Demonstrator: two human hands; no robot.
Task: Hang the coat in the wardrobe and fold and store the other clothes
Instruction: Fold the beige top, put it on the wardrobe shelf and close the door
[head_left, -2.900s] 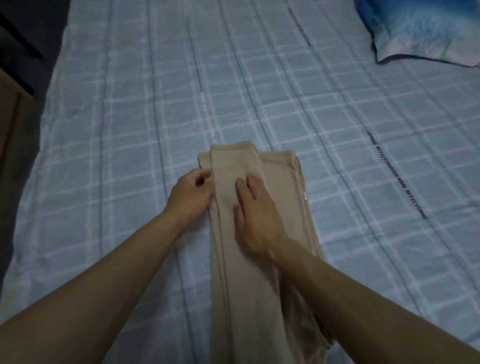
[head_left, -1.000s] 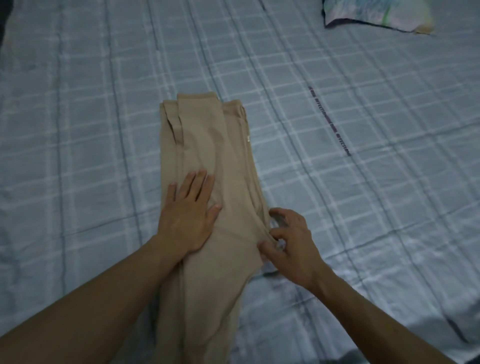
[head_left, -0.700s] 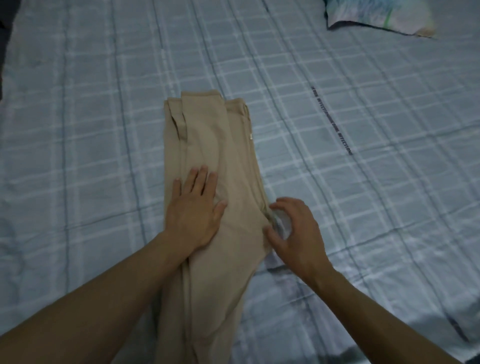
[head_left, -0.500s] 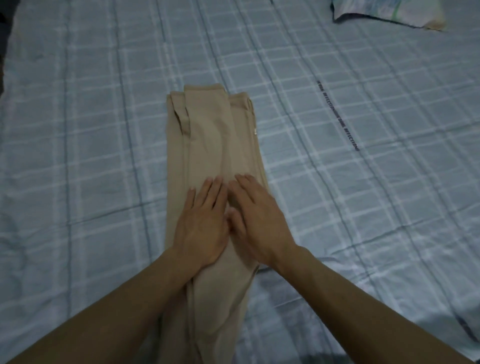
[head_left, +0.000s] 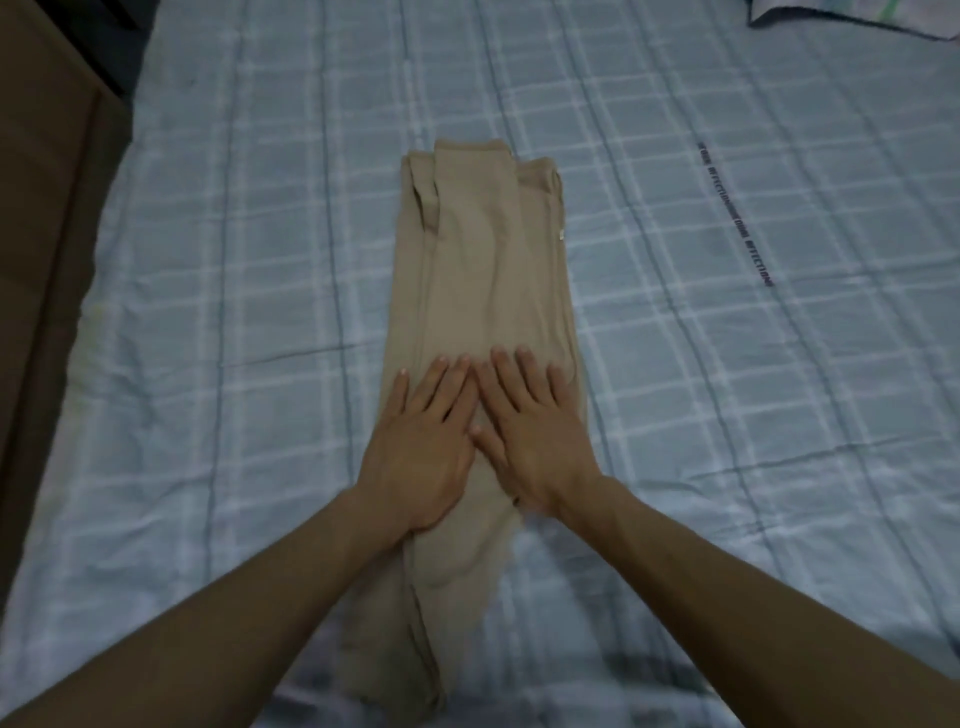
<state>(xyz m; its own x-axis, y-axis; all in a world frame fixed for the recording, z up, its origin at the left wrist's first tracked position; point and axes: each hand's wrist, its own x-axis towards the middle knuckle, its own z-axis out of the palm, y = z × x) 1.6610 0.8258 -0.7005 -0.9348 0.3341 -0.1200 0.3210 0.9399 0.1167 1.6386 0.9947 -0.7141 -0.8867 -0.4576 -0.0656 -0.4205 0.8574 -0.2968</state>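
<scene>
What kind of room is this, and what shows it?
Probably a bedroom: a blue checked bedsheet spread wide, what looks like a pillow at top right, and a beige garment laid flat on it for folding.

The picture is dim, with a cold blue-grey cast. The light is soft and even, and I cannot tell where it comes from. The bed sheet (head_left: 260, 260) looks matt. Soft dark shadows lie on it under the forearms (head_left: 234, 639) near the lower edge. The left side, by the wooden furniture (head_left: 47, 260), is very dark. The beige garment (head_left: 483, 270) in the middle is fairly sharp, while the printed letters (head_left: 735, 215) on the sheet are smeared. The check lines of the sheet bend toward the edges.
</scene>
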